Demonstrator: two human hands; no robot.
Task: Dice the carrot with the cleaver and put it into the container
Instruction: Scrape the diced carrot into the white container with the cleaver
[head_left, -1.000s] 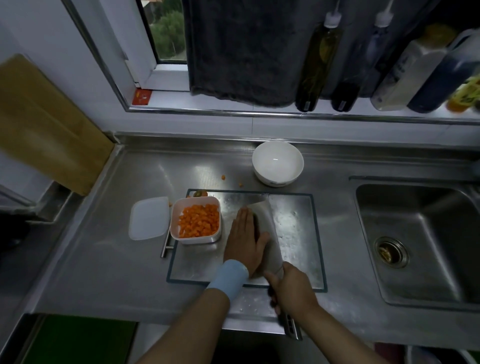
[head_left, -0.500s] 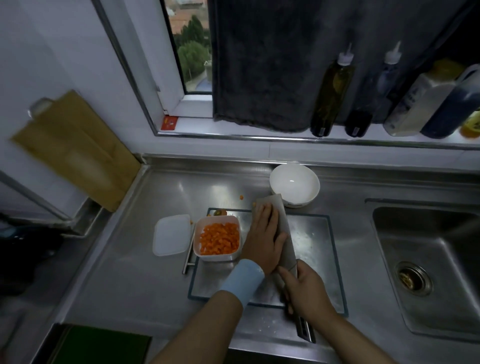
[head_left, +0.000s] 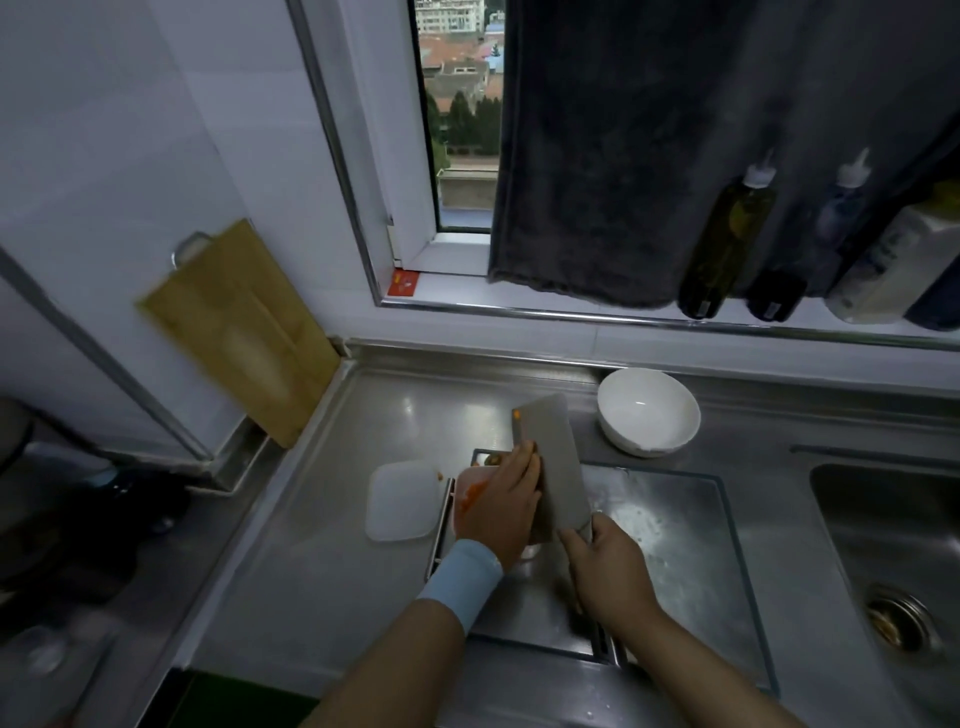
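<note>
Orange carrot dice (head_left: 471, 496) occupy the white plastic container (head_left: 480, 469); task judged nearly complete. Left hand (head_left: 506, 512), fingers straight, presses the grey steel cleaver (head_left: 558, 467); right hand (head_left: 608, 571) grips its handle.

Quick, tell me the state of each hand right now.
Left hand: open, straight fingers pressed against the side of the cleaver blade.
Right hand: closed, gripping the cleaver's handle.

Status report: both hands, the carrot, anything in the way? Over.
Right hand grips cleaver, blade tilted beside container. Left hand flat against blade. Diced carrot in container, one bit on blade. Nothing in the way.
</note>
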